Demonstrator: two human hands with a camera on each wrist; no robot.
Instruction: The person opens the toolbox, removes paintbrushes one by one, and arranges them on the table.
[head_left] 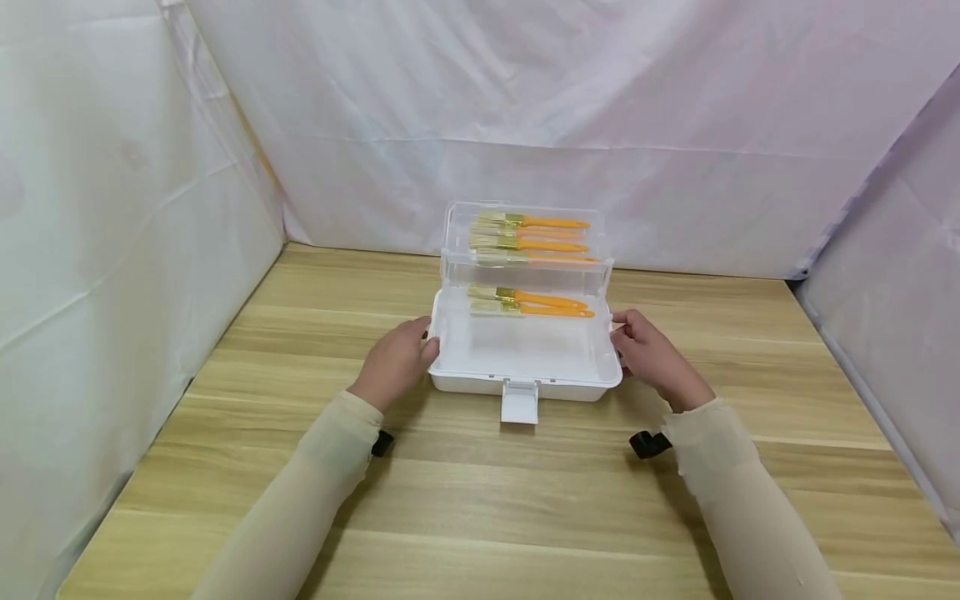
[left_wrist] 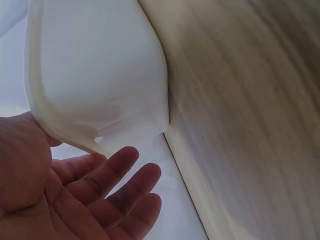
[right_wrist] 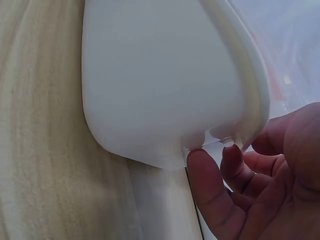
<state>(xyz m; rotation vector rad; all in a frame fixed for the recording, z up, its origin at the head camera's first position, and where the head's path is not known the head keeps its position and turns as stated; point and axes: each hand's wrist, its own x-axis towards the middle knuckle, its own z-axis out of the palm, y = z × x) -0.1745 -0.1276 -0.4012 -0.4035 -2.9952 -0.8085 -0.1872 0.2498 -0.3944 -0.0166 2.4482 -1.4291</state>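
A white plastic storage box (head_left: 525, 354) stands on the table with its clear lid (head_left: 604, 229) raised at the back. Two paintbrushes (head_left: 551, 300) with orange handles and pale bristles lie toward the back of its inside; several more brushes (head_left: 555, 246) show at the lid. My left hand (head_left: 397, 358) pinches the box's left rim, thumb on top and the other fingers spread by the outer wall (left_wrist: 100, 60). At the opposite end my right hand (head_left: 651, 354) holds the right rim, fingertips (right_wrist: 202, 165) close to the outer wall.
The front latch (head_left: 520, 404) hangs down from the box. Under everything is a wood-grain table (head_left: 480, 508). White cloth (head_left: 540, 100) hangs behind the table and along both sides. A black wrist mount (head_left: 649, 444) shows below the right cuff.
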